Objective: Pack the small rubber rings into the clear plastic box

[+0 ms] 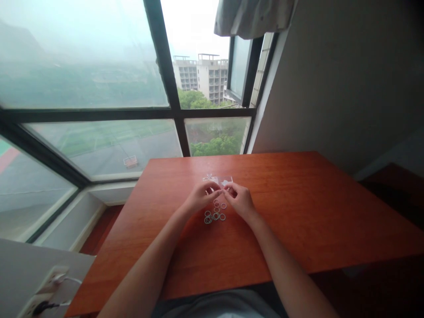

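Above the middle of the wooden table, my left hand and my right hand meet, fingertips nearly touching. Thumb and forefinger are pinched together on each; whatever lies between them is too small to make out. Just nearer to me lie several thin rings, pale and greenish, some overlapping. A pinkish-white ring rests apart beside my right hand. Behind the fingers are small white pieces and a flat white piece, partly hidden by my hands.
A large dark-framed window stands beyond the table's far edge, with one pane swung out. A grey curtain hangs at its top. The wall rises on the right. Low on the left are wall sockets with plugged-in cables.
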`<action>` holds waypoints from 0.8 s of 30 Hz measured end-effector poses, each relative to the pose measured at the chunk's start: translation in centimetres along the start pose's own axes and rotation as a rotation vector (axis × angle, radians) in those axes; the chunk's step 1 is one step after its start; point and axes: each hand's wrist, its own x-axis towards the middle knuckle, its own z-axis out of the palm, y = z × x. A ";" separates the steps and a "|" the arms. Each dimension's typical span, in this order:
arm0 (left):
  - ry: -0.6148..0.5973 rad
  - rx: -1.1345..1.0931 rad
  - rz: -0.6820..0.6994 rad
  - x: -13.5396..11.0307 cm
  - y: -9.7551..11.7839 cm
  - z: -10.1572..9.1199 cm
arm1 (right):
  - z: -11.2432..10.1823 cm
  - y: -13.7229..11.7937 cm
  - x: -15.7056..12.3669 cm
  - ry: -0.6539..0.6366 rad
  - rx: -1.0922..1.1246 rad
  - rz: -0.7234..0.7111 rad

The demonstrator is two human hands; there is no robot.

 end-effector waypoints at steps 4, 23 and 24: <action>-0.013 0.041 0.035 0.0 0.0 0.4 | 0.0 -0.1 0.0 -0.005 -0.006 -0.010; 0.267 0.294 -0.125 0.1 -4.3 -2.9 | -0.4 0.1 -0.5 -0.387 -0.215 -0.043; 0.263 0.300 -0.128 0.1 -4.3 -2.9 | -0.5 0.0 -0.5 -0.401 -0.226 -0.045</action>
